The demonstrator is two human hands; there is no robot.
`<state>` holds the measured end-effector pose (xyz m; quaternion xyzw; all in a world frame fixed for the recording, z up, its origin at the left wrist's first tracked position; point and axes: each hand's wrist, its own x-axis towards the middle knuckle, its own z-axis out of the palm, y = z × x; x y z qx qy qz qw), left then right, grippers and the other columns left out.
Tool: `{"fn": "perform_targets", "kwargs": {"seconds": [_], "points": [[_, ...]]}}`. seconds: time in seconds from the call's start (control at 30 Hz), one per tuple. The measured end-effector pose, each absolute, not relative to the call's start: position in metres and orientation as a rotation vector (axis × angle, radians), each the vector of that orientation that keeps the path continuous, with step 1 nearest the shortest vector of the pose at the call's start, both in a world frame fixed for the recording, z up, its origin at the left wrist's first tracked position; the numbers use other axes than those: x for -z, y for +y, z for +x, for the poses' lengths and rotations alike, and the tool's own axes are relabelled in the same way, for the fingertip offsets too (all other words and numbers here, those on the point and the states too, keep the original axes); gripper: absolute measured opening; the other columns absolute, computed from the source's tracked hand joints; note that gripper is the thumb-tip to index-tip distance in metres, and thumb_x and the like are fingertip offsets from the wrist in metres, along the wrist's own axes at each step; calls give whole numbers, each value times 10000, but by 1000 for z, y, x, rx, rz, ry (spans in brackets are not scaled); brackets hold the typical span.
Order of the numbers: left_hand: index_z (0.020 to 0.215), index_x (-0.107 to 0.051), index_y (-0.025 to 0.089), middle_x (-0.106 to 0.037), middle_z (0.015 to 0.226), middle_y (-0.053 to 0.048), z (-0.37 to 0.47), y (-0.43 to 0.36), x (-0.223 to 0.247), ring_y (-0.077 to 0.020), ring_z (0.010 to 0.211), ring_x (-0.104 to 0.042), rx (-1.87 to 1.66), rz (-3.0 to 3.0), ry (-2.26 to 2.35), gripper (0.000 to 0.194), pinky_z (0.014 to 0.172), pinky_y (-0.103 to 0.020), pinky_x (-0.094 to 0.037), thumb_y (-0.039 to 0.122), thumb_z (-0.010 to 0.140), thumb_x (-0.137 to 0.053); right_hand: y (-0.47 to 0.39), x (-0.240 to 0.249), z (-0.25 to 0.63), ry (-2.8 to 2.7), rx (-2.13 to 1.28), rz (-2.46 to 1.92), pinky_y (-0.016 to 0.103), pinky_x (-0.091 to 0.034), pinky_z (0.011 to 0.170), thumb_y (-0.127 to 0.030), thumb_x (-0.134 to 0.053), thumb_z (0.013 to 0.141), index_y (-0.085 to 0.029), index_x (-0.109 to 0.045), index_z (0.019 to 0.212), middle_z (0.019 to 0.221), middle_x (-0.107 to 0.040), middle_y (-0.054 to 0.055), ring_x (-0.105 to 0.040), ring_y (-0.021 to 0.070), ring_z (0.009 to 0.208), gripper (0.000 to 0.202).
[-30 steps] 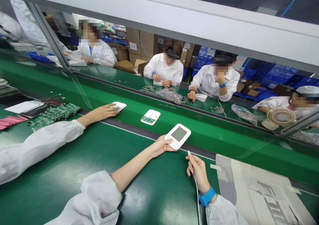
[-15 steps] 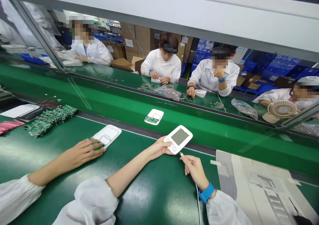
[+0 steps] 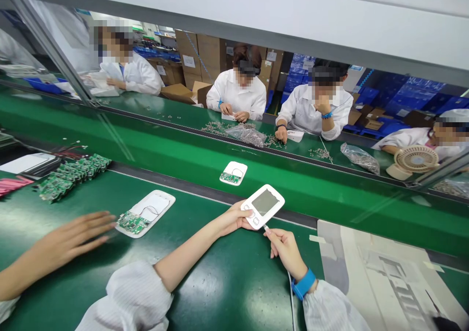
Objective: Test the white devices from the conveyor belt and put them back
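Head view: the display unit [image 3: 262, 207] is grasped by the left hand [image 3: 233, 218] above the worktop's [image 3: 220, 282] far edge. Near that edge, the white cable [image 3: 292, 306] is pinched by the right hand [image 3: 286, 250]; plug insertion cannot be confirmed.

no legible text, box labels [image 3: 189, 61] unreadable
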<state>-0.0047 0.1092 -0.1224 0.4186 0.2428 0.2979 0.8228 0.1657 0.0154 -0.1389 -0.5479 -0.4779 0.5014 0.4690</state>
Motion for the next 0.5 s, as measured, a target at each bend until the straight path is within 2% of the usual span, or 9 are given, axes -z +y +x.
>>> {"fn": "perform_targets", "kwargs": {"seconds": [0.2,0.5], "points": [[1221,-448,114,-585,1109,-183,-4,113,124,-282,925,-600,-601,852,482,569,710,-392,-536,197,707,-677,16,139,167,-1148,-1248,-1344,213,-376,346,-511,-567,741,-122,-651,702,311,-367,-87,-364,75,284,399],[1218,-416,160,-556,1161,-177,1,101,123,-296,933,-604,-649,848,474,570,770,-458,-506,241,720,-680,16,144,170,-1082,-1293,-1285,227,-378,344,-485,-614,722,-111,-669,714,303,-355,-87,-316,70,276,377]]}}
